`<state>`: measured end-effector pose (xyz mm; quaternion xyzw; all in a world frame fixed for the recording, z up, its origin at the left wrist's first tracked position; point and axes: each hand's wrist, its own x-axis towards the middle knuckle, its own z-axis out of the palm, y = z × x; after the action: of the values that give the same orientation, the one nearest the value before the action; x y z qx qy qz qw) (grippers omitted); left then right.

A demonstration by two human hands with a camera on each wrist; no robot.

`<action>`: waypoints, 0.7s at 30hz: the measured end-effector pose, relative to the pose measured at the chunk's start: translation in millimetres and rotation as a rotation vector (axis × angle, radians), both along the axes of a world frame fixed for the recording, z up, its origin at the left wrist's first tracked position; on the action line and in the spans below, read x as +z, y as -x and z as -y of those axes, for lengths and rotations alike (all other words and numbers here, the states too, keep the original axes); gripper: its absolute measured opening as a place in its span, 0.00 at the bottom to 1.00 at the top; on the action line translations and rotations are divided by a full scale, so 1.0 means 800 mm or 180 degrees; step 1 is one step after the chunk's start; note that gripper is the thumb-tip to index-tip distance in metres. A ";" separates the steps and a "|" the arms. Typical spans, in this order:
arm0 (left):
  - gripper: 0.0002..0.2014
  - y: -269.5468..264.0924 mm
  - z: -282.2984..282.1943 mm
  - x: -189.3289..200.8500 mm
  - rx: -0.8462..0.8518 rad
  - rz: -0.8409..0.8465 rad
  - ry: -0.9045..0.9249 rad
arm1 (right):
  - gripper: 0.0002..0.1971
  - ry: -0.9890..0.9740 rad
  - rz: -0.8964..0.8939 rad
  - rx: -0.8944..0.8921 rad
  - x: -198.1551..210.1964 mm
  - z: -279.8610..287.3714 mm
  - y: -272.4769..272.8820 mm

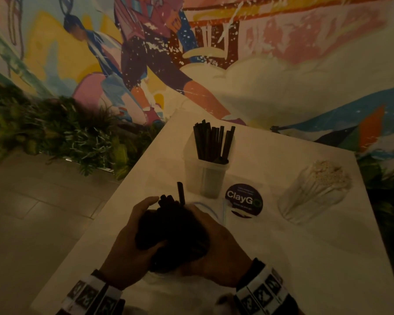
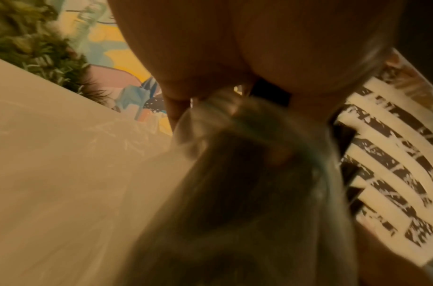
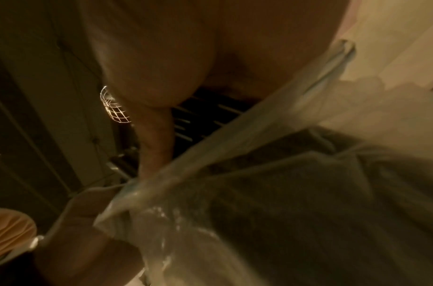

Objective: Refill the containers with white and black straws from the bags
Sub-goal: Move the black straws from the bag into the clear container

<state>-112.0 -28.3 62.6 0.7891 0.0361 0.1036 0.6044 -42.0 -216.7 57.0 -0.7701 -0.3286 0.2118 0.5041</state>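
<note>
Both hands wrap a bundle of black straws point(image 1: 168, 228) inside a clear plastic bag point(image 3: 259, 193) near the table's front edge. My left hand point(image 1: 132, 237) curls round its left side, my right hand point(image 1: 216, 246) round its right. Straw ends stick out above the fingers, one straw point(image 1: 180, 193) higher than the rest. Behind them stands a clear container point(image 1: 206, 171) holding several black straws point(image 1: 214, 142). At the right a second clear container point(image 1: 312, 196), packed with white straws point(image 1: 325, 173), leans over. In the left wrist view the bag point(image 2: 247, 183) is a blur under the palm.
A round dark "ClayGo" sticker point(image 1: 243, 200) lies on the white table point(image 1: 305, 258) between the containers. The table's left edge point(image 1: 114, 194) drops to a tiled floor. Green plants point(image 1: 55, 126) and a painted mural wall point(image 1: 191, 53) stand behind.
</note>
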 end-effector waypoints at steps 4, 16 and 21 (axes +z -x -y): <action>0.45 0.007 -0.018 0.007 -0.0299 -0.0019 -0.0044 | 0.32 -0.0198 -0.0032 -0.0394 -0.007 0.009 -0.006; 0.33 0.002 -0.008 -0.010 -0.0002 0.0305 -0.0054 | 0.19 -0.0331 0.0217 -0.0749 -0.021 0.011 -0.003; 0.28 0.002 -0.011 -0.015 0.0102 0.0550 0.0148 | 0.18 -0.0629 0.0225 -0.1013 -0.027 0.015 -0.009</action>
<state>-113.6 -19.7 50.5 0.7623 -0.0011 0.1801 0.6217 -35.1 -229.0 35.7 -0.7661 -0.2393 0.0690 0.5925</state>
